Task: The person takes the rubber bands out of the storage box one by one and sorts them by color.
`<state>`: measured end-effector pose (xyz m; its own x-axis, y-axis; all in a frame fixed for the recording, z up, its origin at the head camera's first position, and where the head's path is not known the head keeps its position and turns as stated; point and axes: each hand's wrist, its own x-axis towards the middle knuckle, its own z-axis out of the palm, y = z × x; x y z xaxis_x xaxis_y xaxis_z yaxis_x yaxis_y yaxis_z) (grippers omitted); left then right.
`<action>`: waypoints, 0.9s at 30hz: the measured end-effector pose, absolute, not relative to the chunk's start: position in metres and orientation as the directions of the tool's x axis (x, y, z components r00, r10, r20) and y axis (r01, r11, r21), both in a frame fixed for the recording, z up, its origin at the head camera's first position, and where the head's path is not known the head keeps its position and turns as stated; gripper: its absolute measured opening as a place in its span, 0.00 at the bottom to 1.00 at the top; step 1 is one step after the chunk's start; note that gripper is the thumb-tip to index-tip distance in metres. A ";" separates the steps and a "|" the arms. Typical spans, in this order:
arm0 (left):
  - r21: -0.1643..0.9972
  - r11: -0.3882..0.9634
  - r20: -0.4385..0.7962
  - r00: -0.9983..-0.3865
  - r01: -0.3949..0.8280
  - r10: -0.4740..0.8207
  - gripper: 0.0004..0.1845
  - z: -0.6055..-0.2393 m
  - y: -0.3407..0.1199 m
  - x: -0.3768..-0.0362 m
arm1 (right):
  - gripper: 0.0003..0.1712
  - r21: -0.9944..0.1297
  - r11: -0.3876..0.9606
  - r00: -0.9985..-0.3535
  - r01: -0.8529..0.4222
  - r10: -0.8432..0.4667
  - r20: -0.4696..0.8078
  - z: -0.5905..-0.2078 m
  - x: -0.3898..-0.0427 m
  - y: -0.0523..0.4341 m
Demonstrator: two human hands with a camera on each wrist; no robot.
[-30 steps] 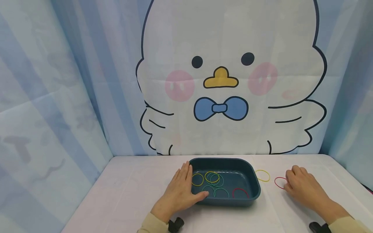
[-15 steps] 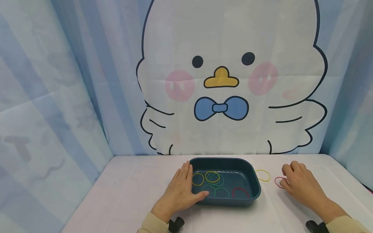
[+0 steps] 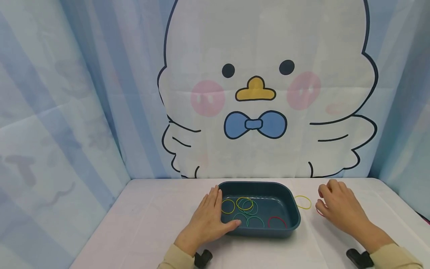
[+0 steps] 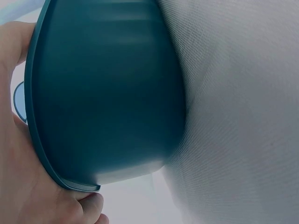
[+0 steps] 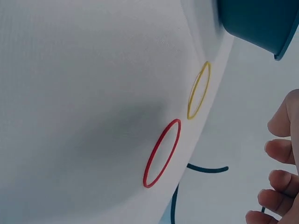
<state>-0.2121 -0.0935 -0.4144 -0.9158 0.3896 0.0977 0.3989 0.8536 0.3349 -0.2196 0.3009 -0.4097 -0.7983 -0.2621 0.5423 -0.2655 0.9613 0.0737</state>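
A dark blue-green plastic box (image 3: 262, 233) stands on the white-covered table, with several yellow and green rubber bands and a red one (image 3: 277, 218) lying inside. My left hand (image 3: 208, 220) rests along its left side, fingers straight and thumb over the front rim; the box wall (image 4: 107, 93) fills much of the left wrist view. My right hand (image 3: 344, 205) hovers right of the box with loosely bent fingers, holding nothing. Below it, partly hidden in the head view, lies a red rubber band (image 5: 157, 147) on the cloth. A yellow rubber band (image 5: 190, 103) lies between that band and the box.
Behind the table (image 3: 141, 224) hangs a cloth backdrop (image 3: 255, 160) printed with a white cartoon bird. Striped blue curtains (image 3: 50, 149) close off the sides. Black wrist devices (image 3: 203, 258) sit near both sleeves.
My right hand has moved left and away from me, rising off the red rubber band, which stays on the table. The left hand and the box have kept their places.
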 end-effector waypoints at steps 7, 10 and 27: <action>0.327 0.858 0.097 -0.917 0.397 0.387 0.61 -0.414 -0.093 -0.213 | 0.10 0.070 0.957 -0.798 -0.280 -0.273 0.537 -0.404 -0.221 0.289; 0.321 0.861 0.095 -0.918 0.395 0.386 0.61 -0.414 -0.093 -0.213 | 0.09 0.069 0.954 -0.797 -0.291 -0.282 0.534 -0.401 -0.221 0.284; 0.320 0.859 0.093 -0.916 0.399 0.391 0.61 -0.414 -0.094 -0.213 | 0.09 0.084 0.916 -0.748 -0.392 -0.371 0.550 -0.388 -0.227 0.251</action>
